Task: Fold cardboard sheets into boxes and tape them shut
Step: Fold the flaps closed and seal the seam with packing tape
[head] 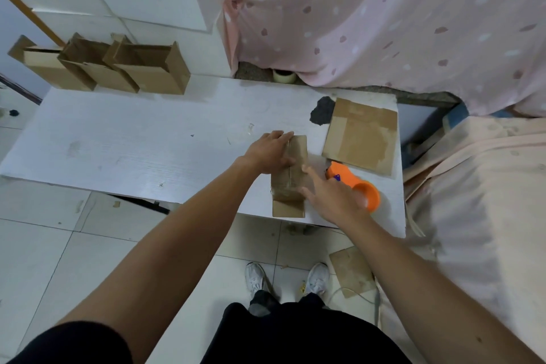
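The cardboard box (297, 168) sits at the white table's (133, 142) near edge, with wide tabletop to its left. The left hand (270, 154) rests flat on its top, fingers straight. The right hand (334, 201), spread and grasping nothing, has its fingertips at the box's right side, above an orange tape dispenser (366, 189).

Boxes: one taped box (291, 177) under the left hand (269, 154); three open boxes (50, 68) (97, 69) (153, 72) far beyond it, to its left. Flat cardboard sheets: two, one table sheet (360, 136) just past the right hand (334, 198), one floor sheet (351, 272) nearer than it. Tape: one orange dispenser (345, 176) beside the right hand, one loose roll (283, 75) far beyond both hands.
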